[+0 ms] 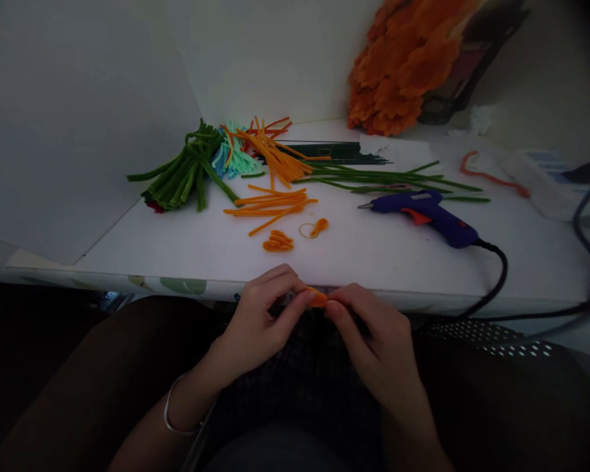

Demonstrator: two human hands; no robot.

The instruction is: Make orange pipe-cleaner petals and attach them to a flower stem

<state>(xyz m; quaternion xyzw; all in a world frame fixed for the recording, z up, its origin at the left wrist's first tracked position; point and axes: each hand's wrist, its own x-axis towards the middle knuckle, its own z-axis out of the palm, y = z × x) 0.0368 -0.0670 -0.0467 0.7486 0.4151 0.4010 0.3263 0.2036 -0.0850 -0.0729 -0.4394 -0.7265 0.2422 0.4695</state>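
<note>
My left hand [270,308] pinches one end of a small orange pipe cleaner piece [318,298] at the table's front edge. The fingertips of my right hand [373,328] close on its other end, and they partly cover it. Just beyond my hands lie a little pile of folded orange pipe cleaner loops [278,241] and a small orange piece [319,227] beside a thin ring [307,231]. Behind these are loose orange pipe cleaners [273,204].
A blue glue gun [430,208] lies at the right, its black cord [502,262] running over the front edge. Green pipe cleaner bundles [181,170], long green stems [388,177] and dark thin rods [334,153] lie farther back. Orange flowers [398,72] stand at the rear.
</note>
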